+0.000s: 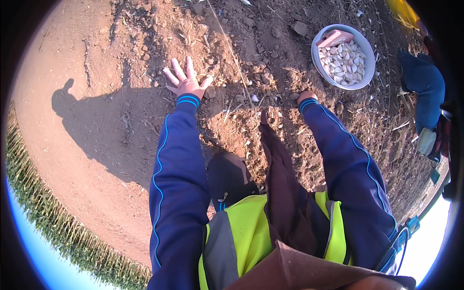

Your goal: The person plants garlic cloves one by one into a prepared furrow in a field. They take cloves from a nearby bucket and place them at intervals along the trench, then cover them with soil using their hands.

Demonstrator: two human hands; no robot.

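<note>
My left hand [187, 80] lies on the brown soil with its fingers spread and nothing in it. Only the back of my right hand [307, 96] shows beyond the blue-striped cuff; its fingers are hidden, low at the ground. Up and to the right of it stands a white plastic bucket [370, 74] with many garlic cloves [342, 65] and a pinkish block [335, 37] inside. A thin string [232, 54] runs over the soil between my hands. Near the string lies a loose garlic clove [255, 98].
Another person in blue trousers [429, 85] is close by on the right. Something yellow [402, 13] shows at the upper right. Clods and a larger stone [299, 28] lie on the ground beyond my hands. Tall green plants [54, 214] line the field's edge at lower left.
</note>
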